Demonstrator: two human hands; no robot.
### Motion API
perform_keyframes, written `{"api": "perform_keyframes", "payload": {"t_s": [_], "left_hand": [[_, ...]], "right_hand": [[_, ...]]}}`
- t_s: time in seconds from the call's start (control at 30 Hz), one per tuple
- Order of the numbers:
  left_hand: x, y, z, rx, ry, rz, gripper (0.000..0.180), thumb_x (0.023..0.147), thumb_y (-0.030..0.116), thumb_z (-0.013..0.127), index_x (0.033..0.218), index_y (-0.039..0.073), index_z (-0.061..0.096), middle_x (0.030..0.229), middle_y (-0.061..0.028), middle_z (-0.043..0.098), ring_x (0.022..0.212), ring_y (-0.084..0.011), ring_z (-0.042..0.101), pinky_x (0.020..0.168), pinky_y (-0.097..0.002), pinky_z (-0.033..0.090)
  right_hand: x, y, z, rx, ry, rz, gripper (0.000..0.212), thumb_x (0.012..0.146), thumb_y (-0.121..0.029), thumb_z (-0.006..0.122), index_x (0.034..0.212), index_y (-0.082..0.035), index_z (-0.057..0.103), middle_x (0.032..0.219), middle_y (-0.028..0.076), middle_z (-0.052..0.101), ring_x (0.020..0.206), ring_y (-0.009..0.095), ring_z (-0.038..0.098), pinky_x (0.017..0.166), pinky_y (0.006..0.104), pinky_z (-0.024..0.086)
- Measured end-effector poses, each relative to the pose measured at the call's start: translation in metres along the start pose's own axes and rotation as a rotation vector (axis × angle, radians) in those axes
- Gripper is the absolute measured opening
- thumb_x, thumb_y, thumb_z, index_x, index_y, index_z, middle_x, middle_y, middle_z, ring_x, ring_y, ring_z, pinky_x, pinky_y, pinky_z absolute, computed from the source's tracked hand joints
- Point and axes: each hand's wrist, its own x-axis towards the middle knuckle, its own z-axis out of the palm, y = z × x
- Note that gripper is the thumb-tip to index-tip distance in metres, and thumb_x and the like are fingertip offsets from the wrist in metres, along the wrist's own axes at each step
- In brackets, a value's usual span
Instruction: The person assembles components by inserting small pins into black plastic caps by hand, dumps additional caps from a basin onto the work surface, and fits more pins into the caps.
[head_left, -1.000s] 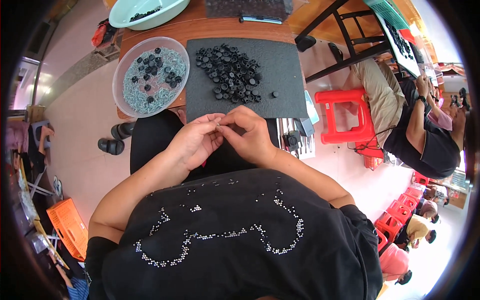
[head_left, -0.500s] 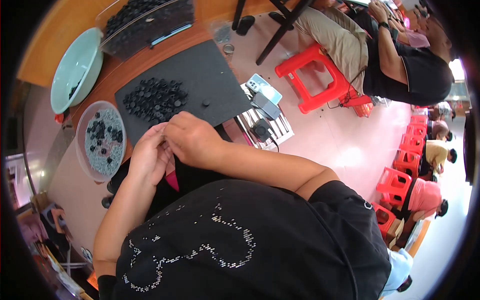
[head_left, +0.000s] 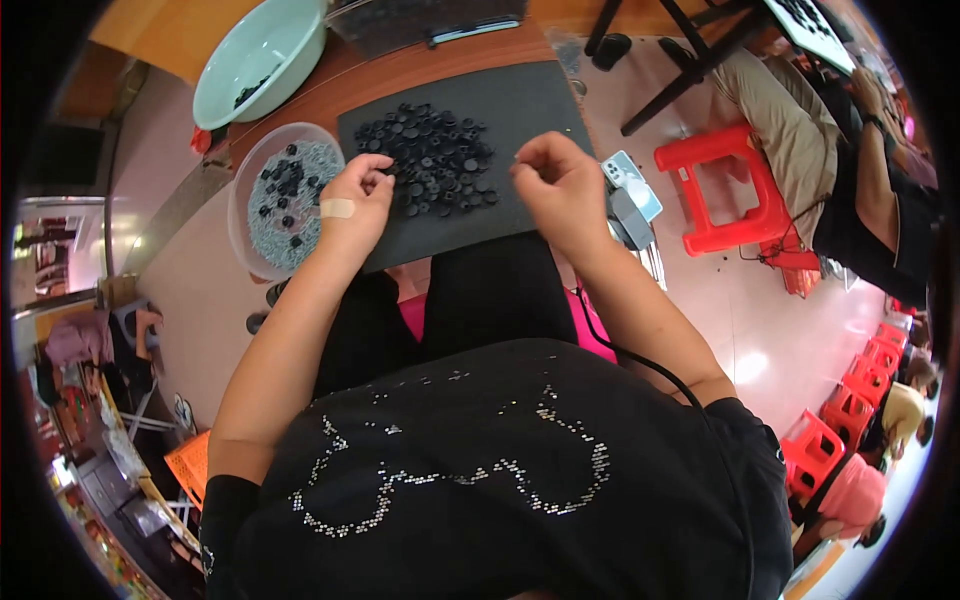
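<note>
My left hand (head_left: pixel 358 205), with a beige plaster on it, hovers at the left edge of the pile of small round black caps (head_left: pixel 425 150). Its fingers are curled in, thumb and forefinger close together; whatever they may hold cannot be made out. To the right of the pile, my right hand (head_left: pixel 565 190) is raised over the right part of the dark grey mat (head_left: pixel 520 100). Thumb and fingertips there are drawn together, and their contents, if any, are too small to tell. A clear round tub (head_left: pixel 240 225) holds thin grey-blue pieces and several black parts, beside my left hand.
A pale green basin (head_left: pixel 225 75) stands at the back left, next to a clear bin (head_left: pixel 390 40). Phones (head_left: pixel 635 190) lie by the mat's right side. On the floor is a red stool (head_left: pixel 700 230); a seated person (head_left: pixel 800 110) works beyond it.
My hands, together at the near edge of the pile before, have come apart, the left to the pile's left side, the right to its right. The whole view has shifted too.
</note>
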Motion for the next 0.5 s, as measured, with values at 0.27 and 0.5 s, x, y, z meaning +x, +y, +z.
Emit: {"api": "perform_keyframes", "payload": {"t_s": [0.27,0.5], "left_hand": [[-0.008,-0.007,0.012,0.452,-0.121,0.443,0.021,0.077,0.009,0.063,0.098,0.005,0.062,0.094,-0.0124,0.059,0.097,-0.0293,0.055,0.081,-0.0376,0.047],[-0.006,0.004,0.018,0.449,-0.111,0.6,0.02,0.076,0.009,0.064,0.096,0.007,0.062,0.092,-0.0087,0.057,0.094,-0.0266,0.055,0.079,-0.0359,0.049]], "right_hand": [[0.001,0.01,0.011,-0.045,-0.019,0.047,0.007,0.078,-0.005,0.063,0.084,-0.001,0.062,0.069,0.003,0.061,0.063,0.009,0.056,0.059,0.0242,0.046],[0.003,0.02,0.012,-0.011,-0.056,0.113,0.007,0.079,-0.005,0.063,0.084,-0.001,0.062,0.07,0.002,0.06,0.063,0.007,0.054,0.059,0.0231,0.045]]}}
